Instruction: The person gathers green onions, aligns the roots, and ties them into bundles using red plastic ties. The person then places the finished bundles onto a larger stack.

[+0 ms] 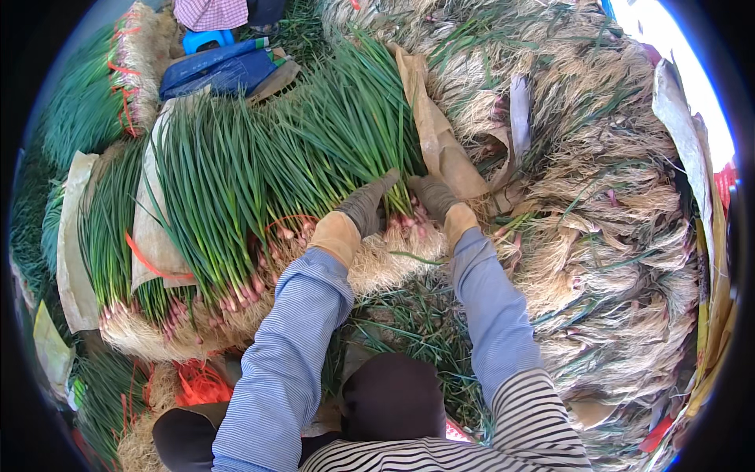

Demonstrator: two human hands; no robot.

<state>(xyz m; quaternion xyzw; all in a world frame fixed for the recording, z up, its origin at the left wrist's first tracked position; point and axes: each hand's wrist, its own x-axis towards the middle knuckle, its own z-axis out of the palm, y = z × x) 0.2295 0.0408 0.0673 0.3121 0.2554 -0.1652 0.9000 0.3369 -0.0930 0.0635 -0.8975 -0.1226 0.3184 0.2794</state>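
Note:
Both hands wear dark grey gloves with tan cuffs. My left hand [371, 203] lies on the left side of a bunch of green onions [403, 197], near the lower stalks. On the other side of those stalks is my right hand [435, 196], close to the pinkish bulbs. The bunch stands at the right end of a long row of green onions [218, 194], leaves up and pale roots towards me. An orange-red tie [292, 218] arches over bulbs just left of my left hand. Gloves and stalks hide how far the fingers close.
A large heap of rooty onions [607, 248] fills the right side, beside brown sacking [439, 135]. Red ties [200, 383] lie at lower left. Tied bundles [88, 94], a blue stool [207, 40] and a person in checked cloth [210, 13] are at upper left.

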